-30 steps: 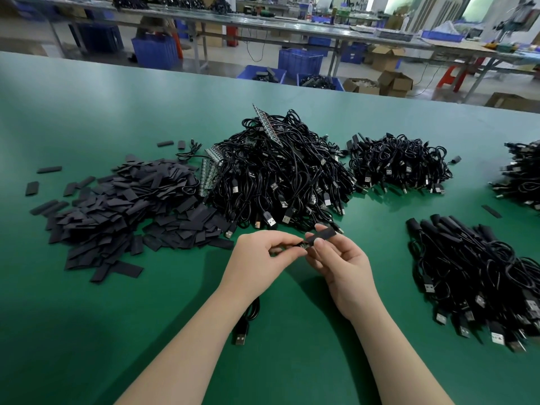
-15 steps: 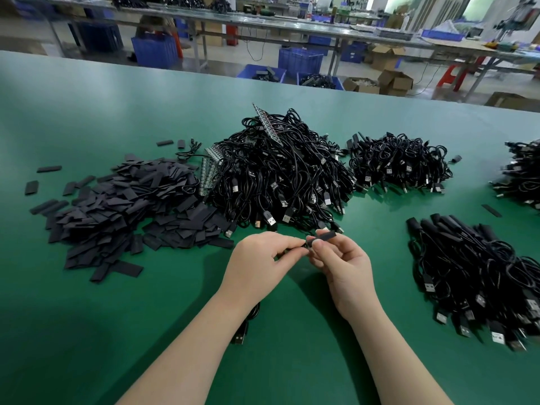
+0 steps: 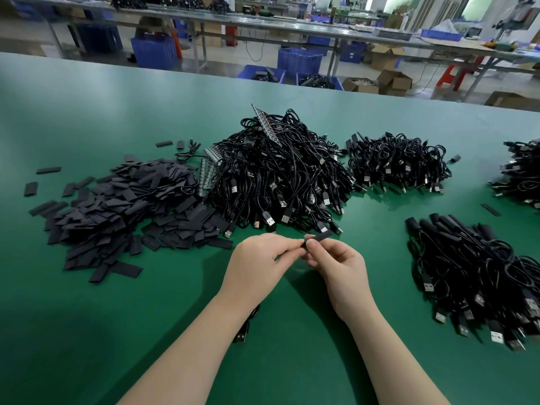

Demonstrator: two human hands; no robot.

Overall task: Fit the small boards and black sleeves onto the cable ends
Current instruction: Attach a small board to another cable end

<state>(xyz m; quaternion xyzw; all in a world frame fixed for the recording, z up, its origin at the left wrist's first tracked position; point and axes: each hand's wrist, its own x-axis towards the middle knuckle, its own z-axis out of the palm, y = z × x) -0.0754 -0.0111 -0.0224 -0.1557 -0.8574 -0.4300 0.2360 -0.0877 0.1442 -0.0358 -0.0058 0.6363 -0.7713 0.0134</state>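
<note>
We see both hands meeting just above the green table point(image 3: 87, 331), and the action is all at the fingertips. The right hand point(image 3: 340, 268) pinches a black sleeve point(image 3: 320, 237) between thumb and fingers, the sleeve poking out up and to the right past its fingertips. The left hand point(image 3: 257, 264) closes its thumb and forefinger on the cable end right where it meets the sleeve's near mouth; the join itself is too small to read, so we cannot tell how far the end sits inside. Below the left wrist, the cable point(image 3: 253, 312) trails down and its USB plug point(image 3: 241, 336) lies on the table. Just beyond the hands rises the big heap of black cables point(image 3: 280, 176), with strips of small boards point(image 3: 209, 173) tucked against its left flank. Out to the left of the left hand spreads the pile of loose sleeves point(image 3: 122, 206). To the right of the right hand lies a bundle of cables with sleeved ends point(image 3: 479, 270), and further off beyond it a smaller cable heap point(image 3: 400, 162).
</note>
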